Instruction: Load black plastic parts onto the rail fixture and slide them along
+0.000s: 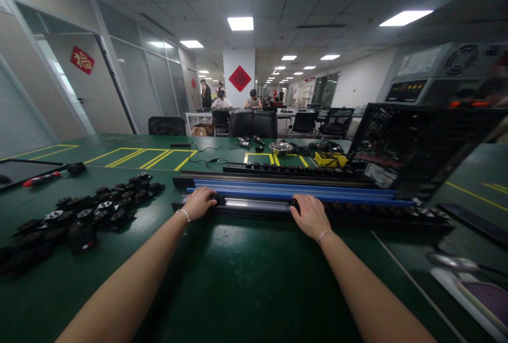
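A long black rail (254,215) with a shiny silver channel (257,204) lies crosswise before me. At its left part, my left hand (198,203) is closed, its fingertips on a small black block (216,199). My right hand (311,216) is closed further along, gripping another small black block (294,205), mostly hidden by the fingers. To the right of that hand, several dark blocks (369,209) sit in a row along the rail. Just behind runs a blue rail (293,190), with further dark rails (262,178) beyond it.
Many black parts (103,208) lie at left on the green table (238,285), near a red-handled screwdriver (42,179). An open computer case (420,147) stands at right. Farther back are a metal bowl (281,147), a yellow tray (330,160) and cables. People sit in the distance.
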Tool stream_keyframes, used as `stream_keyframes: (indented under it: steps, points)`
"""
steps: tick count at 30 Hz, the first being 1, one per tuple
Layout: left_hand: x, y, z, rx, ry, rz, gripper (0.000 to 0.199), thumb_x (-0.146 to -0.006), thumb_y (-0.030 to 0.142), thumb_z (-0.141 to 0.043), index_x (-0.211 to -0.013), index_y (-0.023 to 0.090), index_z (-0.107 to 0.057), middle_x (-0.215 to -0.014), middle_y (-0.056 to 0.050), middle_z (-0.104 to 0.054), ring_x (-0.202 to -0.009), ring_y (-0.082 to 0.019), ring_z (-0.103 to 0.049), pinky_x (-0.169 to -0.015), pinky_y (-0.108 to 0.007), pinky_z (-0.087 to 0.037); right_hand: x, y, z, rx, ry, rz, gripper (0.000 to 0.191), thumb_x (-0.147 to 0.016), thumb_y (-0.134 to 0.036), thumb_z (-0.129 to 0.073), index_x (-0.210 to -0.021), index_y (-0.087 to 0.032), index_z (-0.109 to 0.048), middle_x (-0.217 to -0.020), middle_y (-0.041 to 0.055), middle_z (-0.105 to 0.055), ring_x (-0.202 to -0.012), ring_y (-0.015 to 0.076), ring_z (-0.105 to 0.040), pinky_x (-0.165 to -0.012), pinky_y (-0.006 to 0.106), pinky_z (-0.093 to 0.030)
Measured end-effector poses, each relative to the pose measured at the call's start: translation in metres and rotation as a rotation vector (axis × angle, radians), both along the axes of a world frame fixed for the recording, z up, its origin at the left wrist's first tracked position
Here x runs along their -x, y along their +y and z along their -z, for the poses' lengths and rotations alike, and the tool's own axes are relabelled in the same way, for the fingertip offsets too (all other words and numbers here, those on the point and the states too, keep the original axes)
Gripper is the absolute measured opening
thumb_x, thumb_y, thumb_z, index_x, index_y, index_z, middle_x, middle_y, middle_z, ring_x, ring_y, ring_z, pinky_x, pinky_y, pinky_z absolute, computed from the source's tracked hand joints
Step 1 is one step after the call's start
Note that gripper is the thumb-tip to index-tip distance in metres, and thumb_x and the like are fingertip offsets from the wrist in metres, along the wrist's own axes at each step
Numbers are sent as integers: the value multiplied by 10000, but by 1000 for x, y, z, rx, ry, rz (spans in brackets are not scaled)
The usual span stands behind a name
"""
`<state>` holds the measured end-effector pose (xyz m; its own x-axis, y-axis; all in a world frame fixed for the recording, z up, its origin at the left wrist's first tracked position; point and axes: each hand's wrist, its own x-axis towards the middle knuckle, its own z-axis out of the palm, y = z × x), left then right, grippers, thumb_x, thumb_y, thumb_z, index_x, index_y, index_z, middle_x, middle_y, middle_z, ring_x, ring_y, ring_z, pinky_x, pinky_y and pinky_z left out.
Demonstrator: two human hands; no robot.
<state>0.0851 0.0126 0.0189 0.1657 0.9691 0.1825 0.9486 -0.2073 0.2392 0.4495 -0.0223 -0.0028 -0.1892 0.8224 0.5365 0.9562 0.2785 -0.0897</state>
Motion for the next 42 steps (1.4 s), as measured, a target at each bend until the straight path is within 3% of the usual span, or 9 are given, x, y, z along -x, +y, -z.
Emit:
stream_keyframes:
  steps: [20, 33, 42]
  points:
    - [16, 6, 3, -33, -14, 39, 357, -741, 327, -499, -1036, 156, -604, -1079, -95, -606, -1069, -219, -513, -984, -350, -342, 1, -1, -1, -3, -21, 10, 305, -818, -336, -419, -1052, -186, -547, -1034, 63, -612, -992, 216, -476, -886, 351, -303]
    - [38, 7, 3, -29, -36, -15, 349, -703, 310, -514, -1016, 205, -625, -1075, -60, -623, -1067, -206, -524, -982, -332, -360, 1, -1, -1, 9, 9, 3, 319, -813, -329, -409, -1067, -196, -549, -1047, 75, -610, -1009, 230, -474, -902, 382, -299]
    - [47, 6, 1, -14, -54, -56, 391, -689, 297, -500, -1032, 157, -625, -1103, -94, -614, -1065, -207, -535, -981, -307, -364, 1, -1, -1, 24, -2, 7, 316, -818, -335, -407, -1060, -184, -543, -1047, 72, -605, -1005, 225, -462, -906, 378, -291]
